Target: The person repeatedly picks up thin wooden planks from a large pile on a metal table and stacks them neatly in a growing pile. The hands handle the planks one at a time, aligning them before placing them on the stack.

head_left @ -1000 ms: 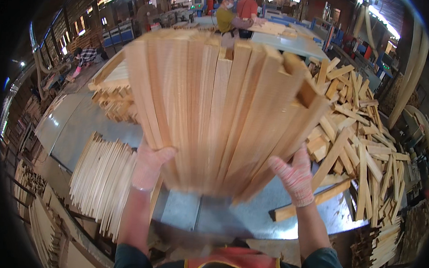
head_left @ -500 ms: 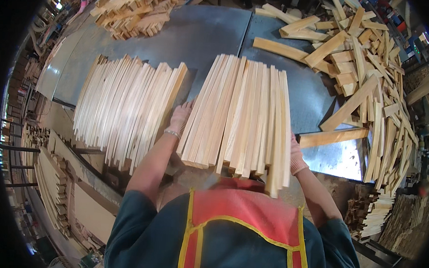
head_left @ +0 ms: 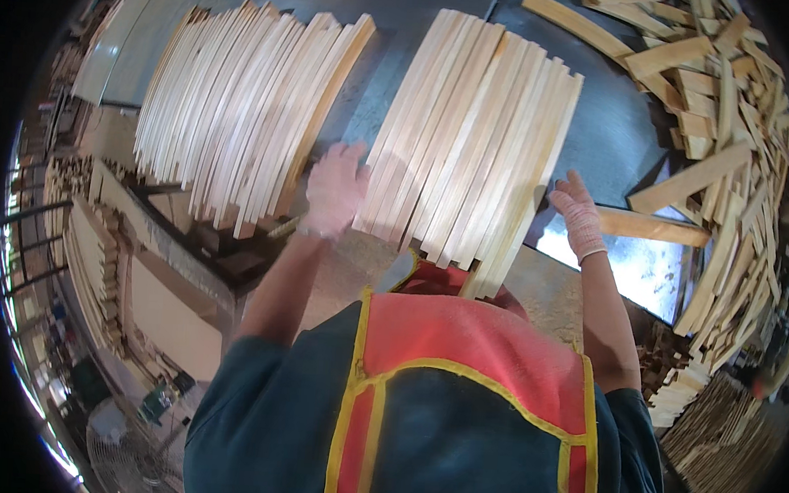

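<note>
A row of pale wooden strips lies side by side on the metal table, running away from me. Their near ends are uneven, and one strip juts out toward my apron. Along the row's left side is my gloved left hand, fingers spread, with its edge at or close to the outer strip. My right hand, also gloved, hovers to the right of the row with a gap between them. Its fingers are apart and hold nothing.
Another row of wooden strips lies to the left. A loose heap of offcuts and boards covers the right side, with one board near my right hand. The metal table ends just before me. A fan stands low at left.
My hands have come away from the sides of the strips, the right one clearly outward. The strips' ends look more closely aligned. My view has tilted nearer, so the table things sit higher.
</note>
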Available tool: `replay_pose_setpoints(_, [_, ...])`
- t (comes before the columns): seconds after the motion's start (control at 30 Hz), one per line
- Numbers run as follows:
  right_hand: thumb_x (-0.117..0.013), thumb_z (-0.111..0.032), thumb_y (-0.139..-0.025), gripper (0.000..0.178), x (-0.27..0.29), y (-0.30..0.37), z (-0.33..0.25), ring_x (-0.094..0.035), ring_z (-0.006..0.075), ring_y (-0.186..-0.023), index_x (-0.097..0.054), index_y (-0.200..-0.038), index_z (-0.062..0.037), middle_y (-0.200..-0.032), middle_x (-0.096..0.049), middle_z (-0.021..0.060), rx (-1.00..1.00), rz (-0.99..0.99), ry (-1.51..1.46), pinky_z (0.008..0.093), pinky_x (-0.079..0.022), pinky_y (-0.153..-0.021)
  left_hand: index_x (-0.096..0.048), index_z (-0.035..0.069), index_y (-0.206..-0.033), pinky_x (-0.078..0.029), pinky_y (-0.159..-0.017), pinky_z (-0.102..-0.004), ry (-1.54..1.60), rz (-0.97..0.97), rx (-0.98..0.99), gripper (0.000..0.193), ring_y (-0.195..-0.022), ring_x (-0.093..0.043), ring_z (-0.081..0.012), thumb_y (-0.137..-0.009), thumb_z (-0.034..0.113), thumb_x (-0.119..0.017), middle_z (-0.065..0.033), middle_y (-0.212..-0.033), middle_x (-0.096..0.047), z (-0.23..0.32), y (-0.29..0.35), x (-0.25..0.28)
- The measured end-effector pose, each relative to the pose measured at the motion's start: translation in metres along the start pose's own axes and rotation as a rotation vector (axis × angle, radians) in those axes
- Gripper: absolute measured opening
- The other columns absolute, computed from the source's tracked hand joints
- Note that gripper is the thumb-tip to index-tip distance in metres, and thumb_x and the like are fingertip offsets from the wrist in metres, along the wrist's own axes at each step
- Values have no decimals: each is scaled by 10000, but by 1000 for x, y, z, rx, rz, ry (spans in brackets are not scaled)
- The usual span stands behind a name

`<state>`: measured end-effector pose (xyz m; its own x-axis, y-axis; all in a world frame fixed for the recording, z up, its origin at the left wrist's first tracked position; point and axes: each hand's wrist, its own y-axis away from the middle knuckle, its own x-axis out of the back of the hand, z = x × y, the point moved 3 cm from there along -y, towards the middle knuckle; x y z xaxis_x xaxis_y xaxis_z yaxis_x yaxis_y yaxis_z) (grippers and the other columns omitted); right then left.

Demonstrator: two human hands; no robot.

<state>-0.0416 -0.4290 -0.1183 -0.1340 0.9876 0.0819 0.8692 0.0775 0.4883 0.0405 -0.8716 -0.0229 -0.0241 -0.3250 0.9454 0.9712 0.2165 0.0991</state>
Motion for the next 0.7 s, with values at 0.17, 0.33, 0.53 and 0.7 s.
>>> replay_pose_setpoints(0.17, [-773, -156, -913, 909, -43, -15, -9, -548, 259, -1344, -252, -1643, -7, -1489, -565, 188, 13, -22, 228, 332, -431, -1131, -713, 35, -1073, -540, -916, -410, 837, -714, 457, 401, -1026, -674, -260, -984, 427, -712, -113, -1126, -710, 24, 147, -37])
replay_pose_setpoints(0.33, [-851, -206, -877, 1094, -49, -6, -28, -417, 272, -1478, -132, -1669, 21, -1644, -391, 186, -29, -113, 165, 340, -321, -1227, -657, 16, -1126, -524, -992, -438, 1543, -405, 734, 434, -1050, -641, -282, -971, 413, -734, -123, -1101, -682, 41, 181, -124])
replay_pose_setpoints(0.53, [-855, -242, -870, 1091, -50, -3, -33, -404, 280, -1485, -157, -1663, 28, -1636, -401, 189, -10, -106, 174, 331, -315, -1226, -661, 58, -1147, -523, -962, -453, 2132, -442, 1048, 328, -1067, -617, -315, -933, 296, -733, -142, -1182, -648, 86, 139, -103])
replay_pose_setpoints(0.7, [-813, -172, -882, 921, -34, -18, -16, -512, 309, -1403, -303, -1626, 10, -1545, -505, 219, 132, -10, 232, 352, -411, -1169, -648, 65, -1064, -547, -951, -439, 1937, -500, 918, 290, -1006, -632, -275, -959, 322, -733, -114, -1098, -657, 94, 125, -59])
